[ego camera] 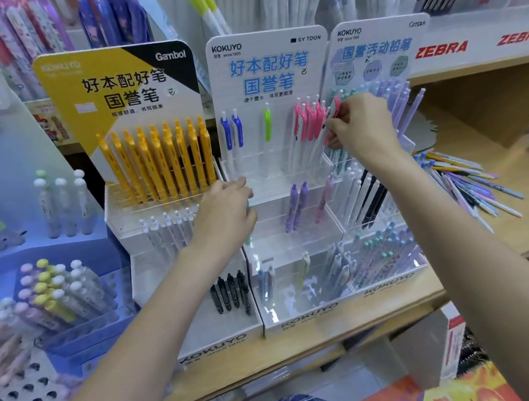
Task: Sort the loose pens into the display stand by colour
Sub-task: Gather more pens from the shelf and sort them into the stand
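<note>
head view: a pink-clipped pen (333, 118) with a white barrel sits pinched in the right hand (360, 127) at centre frame, just beside the pink pens (308, 121) in the top tier of the white kokuyo display stand (282, 180). that tier also holds blue pens (232, 133) and one green pen (267, 124) — purple pens (298, 204) stand below. loose pens (470, 183) lie piled at right. the left hand (224, 216), fingers curled, holds the stand's edge — a teal sliver shows under it.
</note>
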`<state>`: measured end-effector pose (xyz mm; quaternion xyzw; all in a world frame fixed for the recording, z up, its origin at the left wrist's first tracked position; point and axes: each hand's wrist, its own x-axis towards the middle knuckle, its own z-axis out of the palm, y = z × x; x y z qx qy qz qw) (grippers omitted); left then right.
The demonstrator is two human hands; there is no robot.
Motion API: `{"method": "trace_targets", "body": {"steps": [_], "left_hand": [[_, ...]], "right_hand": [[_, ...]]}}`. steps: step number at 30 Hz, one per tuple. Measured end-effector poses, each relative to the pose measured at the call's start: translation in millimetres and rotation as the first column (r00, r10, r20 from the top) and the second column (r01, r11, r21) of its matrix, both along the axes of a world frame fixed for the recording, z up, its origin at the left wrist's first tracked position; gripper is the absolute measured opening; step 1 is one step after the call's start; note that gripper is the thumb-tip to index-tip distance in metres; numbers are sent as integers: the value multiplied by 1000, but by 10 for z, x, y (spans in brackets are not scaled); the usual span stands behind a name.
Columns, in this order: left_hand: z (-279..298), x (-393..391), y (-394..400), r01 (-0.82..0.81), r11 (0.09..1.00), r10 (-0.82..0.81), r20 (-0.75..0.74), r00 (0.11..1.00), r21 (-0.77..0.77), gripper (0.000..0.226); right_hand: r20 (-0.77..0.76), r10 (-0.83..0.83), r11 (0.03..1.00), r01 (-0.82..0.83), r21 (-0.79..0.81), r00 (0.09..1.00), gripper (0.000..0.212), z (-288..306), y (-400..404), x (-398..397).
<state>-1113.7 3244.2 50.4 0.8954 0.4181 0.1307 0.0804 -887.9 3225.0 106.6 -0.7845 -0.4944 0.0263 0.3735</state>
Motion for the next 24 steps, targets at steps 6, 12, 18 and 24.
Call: {"method": "trace_targets", "body": {"steps": [6, 12, 18, 24], "left_hand": [[2, -28, 63, 13, 1000, -13, 33, 999, -10, 35], [10, -47, 65, 31, 1000, -31, 50, 998, 3, 35], [-15, -53, 75, 46, 998, -47, 45, 998, 40, 35], [18, -93, 120, 57, 998, -53, 87, 995, -40, 34]], "right_hand": [[147, -87, 988, 104, -115, 985, 17, -210, 96, -168], [228, -139, 982, 165, -98, 964, 20, -291, 91, -316], [264, -207, 957, 251, -146, 942, 17, -331, 105, -336], [112, -159, 973, 175, -152, 981, 28, -324, -81, -348]]}}
